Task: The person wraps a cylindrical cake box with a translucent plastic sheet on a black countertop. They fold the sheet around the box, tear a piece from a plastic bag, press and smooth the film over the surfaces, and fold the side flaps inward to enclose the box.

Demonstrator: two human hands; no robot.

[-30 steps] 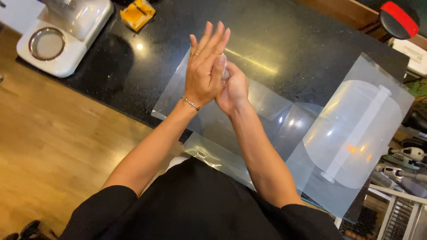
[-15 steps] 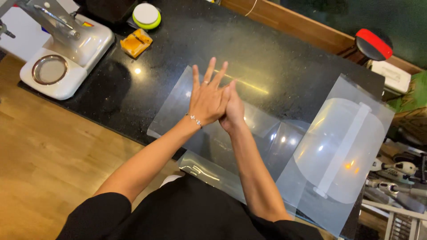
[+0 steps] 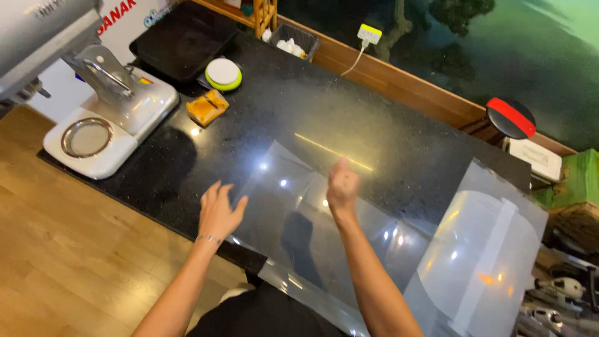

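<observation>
A clear, glossy plastic sheet (image 3: 293,212) lies flat on the black speckled stone surface (image 3: 374,125), its near edge hanging over the front rim. The left hand (image 3: 219,211) hovers at the sheet's left edge with its grip released, fingers spread, holding nothing. The right hand (image 3: 342,185) is raised above the middle of the sheet, fingers loosely curled and empty. A second clear sheet with a frosted curved panel (image 3: 480,249) lies to the right. A white stand mixer (image 3: 100,118) and an orange sponge (image 3: 208,107) sit at the far left.
</observation>
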